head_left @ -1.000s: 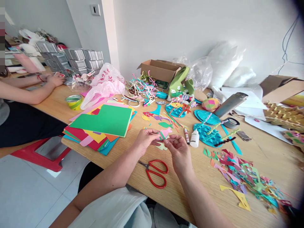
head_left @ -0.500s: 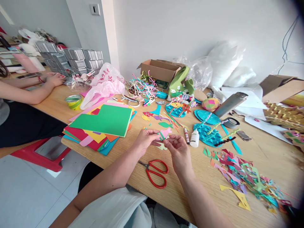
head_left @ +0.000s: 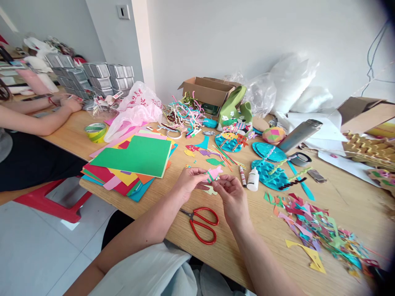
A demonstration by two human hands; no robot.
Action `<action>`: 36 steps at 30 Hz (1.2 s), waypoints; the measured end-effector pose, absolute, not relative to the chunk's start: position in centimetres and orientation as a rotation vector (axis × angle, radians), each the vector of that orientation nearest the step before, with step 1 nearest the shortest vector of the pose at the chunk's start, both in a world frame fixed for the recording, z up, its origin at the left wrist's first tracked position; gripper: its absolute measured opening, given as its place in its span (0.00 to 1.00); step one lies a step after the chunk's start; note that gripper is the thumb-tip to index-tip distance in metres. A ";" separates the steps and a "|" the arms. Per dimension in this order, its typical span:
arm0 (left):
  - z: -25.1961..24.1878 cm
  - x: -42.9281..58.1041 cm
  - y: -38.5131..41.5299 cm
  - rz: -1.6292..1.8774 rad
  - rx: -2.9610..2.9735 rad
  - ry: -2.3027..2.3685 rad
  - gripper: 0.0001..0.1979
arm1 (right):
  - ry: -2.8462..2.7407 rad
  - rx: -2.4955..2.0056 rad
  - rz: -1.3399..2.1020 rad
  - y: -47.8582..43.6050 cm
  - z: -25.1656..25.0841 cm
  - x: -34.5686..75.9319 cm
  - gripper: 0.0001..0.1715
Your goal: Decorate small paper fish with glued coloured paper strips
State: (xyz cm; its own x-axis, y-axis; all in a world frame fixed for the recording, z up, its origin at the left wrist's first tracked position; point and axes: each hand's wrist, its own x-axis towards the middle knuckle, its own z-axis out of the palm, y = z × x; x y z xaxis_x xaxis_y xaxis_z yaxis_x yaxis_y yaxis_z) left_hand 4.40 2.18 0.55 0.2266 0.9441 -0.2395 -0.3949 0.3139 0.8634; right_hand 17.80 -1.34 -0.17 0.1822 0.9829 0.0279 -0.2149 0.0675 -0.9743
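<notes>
Between both hands is a small pink paper fish (head_left: pixel 212 173) with green stripes, held above the table. My left hand (head_left: pixel 191 181) pinches its left side. The fingertips of my right hand (head_left: pixel 228 190) are closed at its lower right edge; whether they grip the fish or a small strip on it is hard to see. Just beneath lies a pale green paper cutout (head_left: pixel 211 190), partly hidden by the hands. Red-handled scissors (head_left: pixel 204 224) rest on the table nearer my body. A white glue bottle (head_left: pixel 253 179) and a marker (head_left: pixel 242 176) stand beyond my right hand.
Coloured paper sheets (head_left: pixel 132 158) are stacked at left. Paper scraps (head_left: pixel 321 226) spread at right. Several paper fish (head_left: pixel 215 162), blue egg-carton pieces (head_left: pixel 268 176), a metal flask (head_left: pixel 300 135) and pipe cleaners (head_left: pixel 185 113) lie farther back. Another person's hands (head_left: pixel 69 102) work at far left.
My hands and the pink fish stay almost in place, with only a slight shift at the fingertips. At far left, the other person's hands have moved a little.
</notes>
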 end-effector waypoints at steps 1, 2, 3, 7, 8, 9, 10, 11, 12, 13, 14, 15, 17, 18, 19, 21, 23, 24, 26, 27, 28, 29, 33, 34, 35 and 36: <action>0.5 4.4 2.2 1.060 0.761 0.889 0.11 | -0.940 -1.092 1.144 -1.4 -0.1 17.8 0.22; 0.5 4.4 2.2 1.062 0.763 0.887 0.12 | -0.940 -1.092 1.146 -1.4 -0.1 17.8 0.22; 0.5 4.4 2.2 1.063 0.765 0.885 0.13 | -0.941 -1.093 1.149 -1.4 -0.1 17.7 0.22; 0.4 4.3 2.1 1.060 0.773 0.889 0.15 | -0.951 -1.093 1.146 -1.4 -0.1 17.7 0.22; 0.4 4.4 2.1 1.063 0.774 0.889 0.15 | -0.955 -1.094 1.144 -1.4 -0.2 17.7 0.22; 0.4 4.4 2.1 1.066 0.776 0.890 0.15 | -0.959 -1.094 1.143 -1.4 -0.2 17.7 0.22; 0.4 4.4 2.1 1.068 0.775 0.891 0.15 | -0.962 -1.095 1.142 -1.4 -0.2 17.7 0.22; 0.3 4.4 2.1 1.069 0.776 0.892 0.15 | -0.965 -1.096 1.142 -1.4 -0.2 17.7 0.22; 0.4 4.4 2.1 1.068 0.776 0.893 0.15 | -0.967 -1.098 1.142 -1.4 -0.2 17.7 0.21; 0.4 4.4 2.1 1.068 0.776 0.894 0.14 | -0.969 -1.102 1.140 -1.4 -0.2 17.7 0.21; 0.4 4.4 2.1 1.067 0.774 0.895 0.14 | -0.970 -1.106 1.137 -1.4 -0.2 17.7 0.21; 0.4 4.4 2.1 1.067 0.773 0.896 0.14 | -0.971 -1.109 1.136 -1.4 -0.2 17.7 0.21; 0.4 4.3 2.1 1.068 0.772 0.897 0.14 | -0.967 -1.110 1.136 -1.4 -0.1 17.7 0.21; 0.4 4.3 2.1 1.069 0.772 0.898 0.14 | -0.962 -1.109 1.137 -1.4 -0.1 17.7 0.22; 0.4 4.3 2.1 1.068 0.773 0.897 0.14 | -0.957 -1.108 1.139 -1.4 -0.1 17.7 0.22; 0.4 4.3 2.1 1.068 0.773 0.896 0.13 | -0.951 -1.108 1.141 -1.4 0.0 17.7 0.22; 0.4 4.3 2.2 1.066 0.771 0.897 0.13 | -0.950 -1.110 1.141 -1.4 0.0 17.7 0.22; 0.4 4.3 2.2 1.067 0.770 0.899 0.13 | -0.951 -1.109 1.143 -1.4 0.0 17.7 0.22; 0.4 4.3 2.2 1.068 0.771 0.903 0.13 | -0.951 -1.105 1.147 -1.4 -0.1 17.7 0.22; 0.5 4.4 2.1 1.069 0.772 0.905 0.12 | -0.951 -1.104 1.151 -1.4 -0.1 17.7 0.22; 0.5 4.4 2.1 1.070 0.772 0.907 0.12 | -0.951 -1.103 1.154 -1.4 -0.1 17.7 0.22; 0.6 4.4 2.1 1.072 0.771 0.910 0.11 | -0.952 -1.103 1.155 -1.4 -0.1 17.7 0.22; 0.6 4.4 2.0 1.082 0.779 0.906 0.10 | -0.972 -1.131 1.150 -1.4 -0.1 17.8 0.23; 0.5 4.3 2.0 1.085 0.784 0.905 0.10 | -0.974 -1.144 1.150 -1.5 0.0 17.8 0.22; 0.4 4.3 2.1 1.088 0.789 0.905 0.10 | -0.975 -1.159 1.151 -1.5 0.0 17.8 0.22; 0.4 4.3 2.1 1.090 0.798 0.907 0.10 | -0.979 -1.172 1.152 -1.5 0.1 17.8 0.21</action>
State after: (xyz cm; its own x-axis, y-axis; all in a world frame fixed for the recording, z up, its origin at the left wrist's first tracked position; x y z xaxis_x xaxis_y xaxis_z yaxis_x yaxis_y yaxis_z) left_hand 4.32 2.08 0.37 0.1976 0.9577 -0.2093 -0.3801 0.2717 0.8842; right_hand 17.78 -1.53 0.10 0.1658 0.9861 -0.0107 -0.1485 0.0142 -0.9888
